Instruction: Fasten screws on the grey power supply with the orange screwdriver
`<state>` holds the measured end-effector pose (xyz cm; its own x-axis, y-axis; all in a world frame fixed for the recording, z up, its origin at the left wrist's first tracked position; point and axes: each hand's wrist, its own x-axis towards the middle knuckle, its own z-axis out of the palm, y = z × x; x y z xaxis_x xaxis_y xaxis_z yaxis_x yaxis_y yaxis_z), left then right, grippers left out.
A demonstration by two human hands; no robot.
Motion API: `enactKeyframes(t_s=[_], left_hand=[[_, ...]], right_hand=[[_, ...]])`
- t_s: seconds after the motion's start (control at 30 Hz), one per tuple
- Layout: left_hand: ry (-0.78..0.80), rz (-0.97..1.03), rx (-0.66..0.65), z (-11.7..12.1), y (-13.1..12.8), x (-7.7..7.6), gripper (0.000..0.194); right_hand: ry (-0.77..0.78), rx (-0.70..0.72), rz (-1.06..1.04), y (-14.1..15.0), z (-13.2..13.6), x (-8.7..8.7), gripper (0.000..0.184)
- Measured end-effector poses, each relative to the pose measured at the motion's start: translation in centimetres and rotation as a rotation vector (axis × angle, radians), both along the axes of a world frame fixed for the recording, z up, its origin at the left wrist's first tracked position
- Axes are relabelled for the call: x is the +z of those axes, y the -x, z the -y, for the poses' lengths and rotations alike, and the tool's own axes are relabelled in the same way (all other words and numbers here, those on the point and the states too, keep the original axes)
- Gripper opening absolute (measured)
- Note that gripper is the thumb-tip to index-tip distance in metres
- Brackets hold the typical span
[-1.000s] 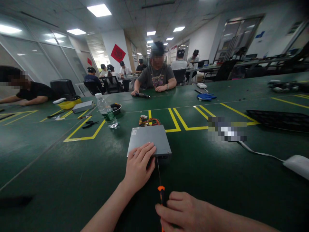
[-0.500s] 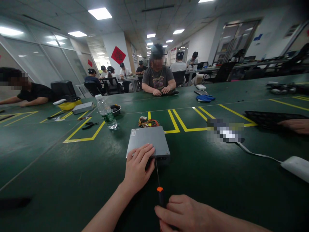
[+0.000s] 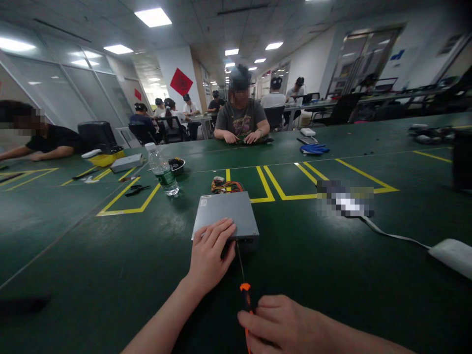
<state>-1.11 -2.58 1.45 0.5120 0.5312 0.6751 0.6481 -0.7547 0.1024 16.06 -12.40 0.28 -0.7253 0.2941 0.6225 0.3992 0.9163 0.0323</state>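
Observation:
A grey metal computer power supply (image 3: pixel 236 209) lies flat on the green table, its bundle of coloured wires (image 3: pixel 225 186) at the far side. My left hand (image 3: pixel 211 253) grips its near left part, fingers across the top and thumb at the front face. In my right hand (image 3: pixel 276 322), closed round the handle, is a screwdriver (image 3: pixel 245 292) with a black and orange grip. Its thin shaft points forward and its tip meets the power supply's front face near my left thumb. The exact spot of the tip is too small to make out.
A water bottle (image 3: pixel 163 172) stands left of the power supply, before a round bowl (image 3: pixel 177 166). To the right, a white cable (image 3: pixel 396 236) runs to a white device (image 3: pixel 452 255). Blue gloves (image 3: pixel 314 149) lie farther back. A person (image 3: pixel 241 113) sits opposite.
The screwdriver handle has turned, showing more orange, while its tip stays at the power supply. At the far right, another person's hand and a black mesh panel have left their place; a dark shape stands there.

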Motion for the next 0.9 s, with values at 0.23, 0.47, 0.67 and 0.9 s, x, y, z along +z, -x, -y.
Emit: enactKeyframes(t_s=[0.23,0.47,0.67,0.9], left_hand=[[0.023,-0.005,0.0,0.0,0.0,0.0,0.032],[0.026,0.004,-0.006,0.0,0.1,-0.2,0.033],[0.01,-0.001,0.005,-0.1,0.0,-0.2,0.032],[-0.006,-0.008,0.0,-0.5,-0.1,-0.2,0.031]], right_hand=[[-0.019,0.007,0.042,0.2,-0.1,1.3,0.013],[-0.002,-0.005,0.095,-0.1,0.0,-0.9,0.018],[0.061,0.013,0.166,0.0,-0.2,0.0,0.026],[-0.075,-0.01,0.039,-0.4,-0.4,-1.0,0.015]])
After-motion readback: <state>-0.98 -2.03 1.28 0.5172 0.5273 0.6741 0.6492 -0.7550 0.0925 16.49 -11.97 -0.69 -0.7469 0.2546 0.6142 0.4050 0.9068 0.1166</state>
